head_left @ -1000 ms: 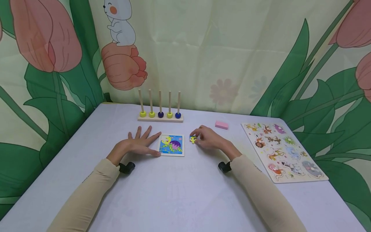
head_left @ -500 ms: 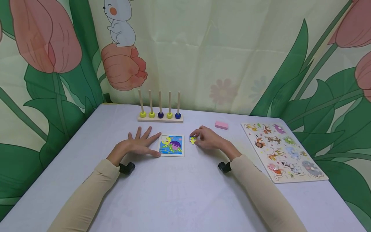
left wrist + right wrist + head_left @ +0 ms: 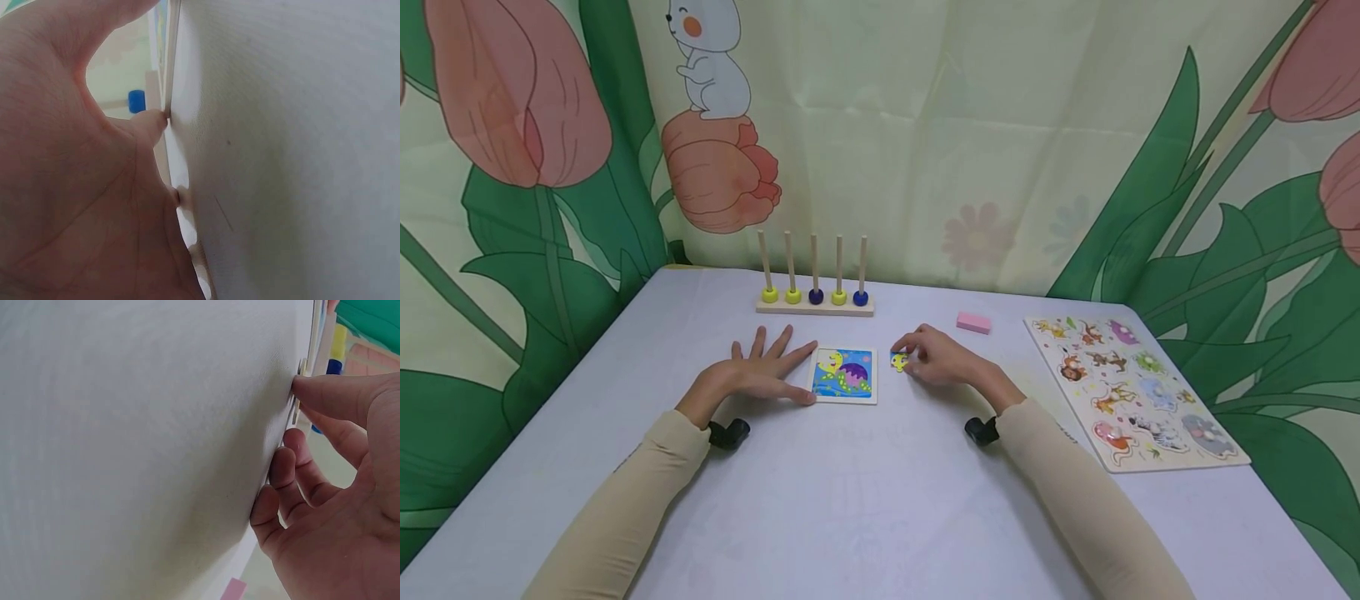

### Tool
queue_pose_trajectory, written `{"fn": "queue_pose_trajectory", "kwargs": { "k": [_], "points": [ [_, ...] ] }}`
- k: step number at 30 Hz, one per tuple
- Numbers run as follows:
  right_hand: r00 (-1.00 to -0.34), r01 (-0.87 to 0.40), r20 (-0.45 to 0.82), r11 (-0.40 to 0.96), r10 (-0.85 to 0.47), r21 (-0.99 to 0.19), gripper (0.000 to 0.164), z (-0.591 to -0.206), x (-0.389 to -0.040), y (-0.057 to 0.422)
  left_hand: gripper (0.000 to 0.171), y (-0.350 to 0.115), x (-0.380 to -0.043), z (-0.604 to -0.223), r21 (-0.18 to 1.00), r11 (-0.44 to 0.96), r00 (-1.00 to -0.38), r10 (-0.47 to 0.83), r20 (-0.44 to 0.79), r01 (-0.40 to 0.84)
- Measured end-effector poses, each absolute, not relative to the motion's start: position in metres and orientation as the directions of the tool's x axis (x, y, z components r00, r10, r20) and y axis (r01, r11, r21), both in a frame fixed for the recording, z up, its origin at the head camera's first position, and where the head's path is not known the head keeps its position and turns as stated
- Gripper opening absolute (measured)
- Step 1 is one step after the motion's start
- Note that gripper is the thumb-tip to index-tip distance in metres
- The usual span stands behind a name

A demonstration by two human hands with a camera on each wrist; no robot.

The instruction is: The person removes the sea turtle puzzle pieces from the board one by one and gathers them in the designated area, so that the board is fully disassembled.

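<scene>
A small square jigsaw puzzle [image 3: 844, 375] in a pale frame lies flat on the table, showing a yellow and purple turtle on blue. With fingers spread, my left hand [image 3: 752, 375] touches its left edge with thumb and index fingertip. Just right of the frame, my right hand [image 3: 942, 357] pinches a small yellow and blue puzzle piece [image 3: 898, 361] between thumb and index finger, partly hidden by the fingers. In the right wrist view the thumb [image 3: 325, 395] presses on the thin piece at the table surface, the other fingers curled beside it.
Behind the puzzle stands a wooden peg rack [image 3: 815, 307] with yellow and blue beads on upright rods. A pink block [image 3: 973, 323] lies beyond my right hand. An animal peg board [image 3: 1135, 392] covers the table's right side. A printed curtain [image 3: 887, 150] hangs behind the white table [image 3: 865, 508].
</scene>
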State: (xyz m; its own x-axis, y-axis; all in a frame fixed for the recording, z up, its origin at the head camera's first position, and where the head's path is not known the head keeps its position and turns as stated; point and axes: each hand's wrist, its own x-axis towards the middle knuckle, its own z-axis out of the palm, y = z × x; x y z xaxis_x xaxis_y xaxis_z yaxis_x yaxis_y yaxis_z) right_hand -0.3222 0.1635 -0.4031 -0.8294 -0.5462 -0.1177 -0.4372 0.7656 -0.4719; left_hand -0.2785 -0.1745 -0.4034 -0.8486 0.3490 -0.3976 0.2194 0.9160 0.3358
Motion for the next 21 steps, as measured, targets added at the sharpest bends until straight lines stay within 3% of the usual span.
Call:
{"fn": "queue_pose_trajectory", "kwargs": {
  "k": [12, 21],
  "points": [
    [-0.826, -0.432, -0.127, 0.761, -0.549, -0.484, 0.037, -0.4, -0.32, 0.164, 0.113, -0.179, -0.285, -0.415, 0.338, 0.917, -0.852, 0.343, -0.395, 0.213],
    [-0.826, -0.427, -0.138, 0.767, -0.546, -0.478, 0.039, -0.403, -0.324, 0.165, 0.107, -0.175, -0.278, -0.404, 0.339, 0.917, -0.847, 0.343, -0.405, 0.21]
  ]
}}
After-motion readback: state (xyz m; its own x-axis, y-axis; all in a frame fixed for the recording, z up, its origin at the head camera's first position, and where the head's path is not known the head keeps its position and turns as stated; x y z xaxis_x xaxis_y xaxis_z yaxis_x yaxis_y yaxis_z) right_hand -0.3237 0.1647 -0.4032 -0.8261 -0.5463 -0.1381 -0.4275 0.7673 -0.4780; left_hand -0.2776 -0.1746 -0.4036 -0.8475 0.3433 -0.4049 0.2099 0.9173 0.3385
